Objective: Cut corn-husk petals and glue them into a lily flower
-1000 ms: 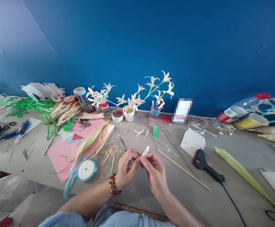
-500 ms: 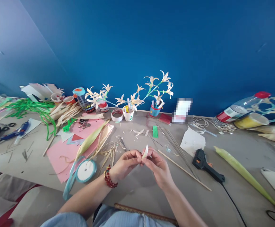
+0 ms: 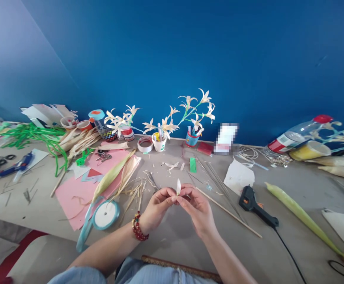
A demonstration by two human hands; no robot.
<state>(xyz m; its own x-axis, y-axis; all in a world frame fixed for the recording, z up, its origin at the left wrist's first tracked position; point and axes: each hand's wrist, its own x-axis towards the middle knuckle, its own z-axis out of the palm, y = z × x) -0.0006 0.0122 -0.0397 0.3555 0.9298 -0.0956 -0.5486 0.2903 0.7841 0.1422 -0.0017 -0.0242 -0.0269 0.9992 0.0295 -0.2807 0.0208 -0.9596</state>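
Note:
A small pale petal (image 3: 178, 186), probably cut from corn husk, stands upright between the fingertips of both hands. My left hand (image 3: 161, 206), with a red beaded bracelet (image 3: 137, 227) on its wrist, pinches the petal's base. My right hand (image 3: 196, 208) pinches the same spot from the other side, its fingers curled. Whatever else lies at the base is hidden by the fingertips. Beyond the hands, loose white petals (image 3: 172, 166) lie on the grey table (image 3: 172, 252). A roll of light blue ribbon (image 3: 106, 215) is left of my left wrist.
A black glue gun (image 3: 256, 205) with a cord and a thin wooden stick (image 3: 234, 215) lie to the right. Cups holding husk flowers (image 3: 167, 125) stand against the blue wall. Pink paper (image 3: 71, 201), a green husk (image 3: 302, 215) and a plastic bottle (image 3: 300, 134) are around.
The petal has turned from leaning right to nearly upright and shifted slightly left. Both hands keep their pinch. The whole view has shifted a little.

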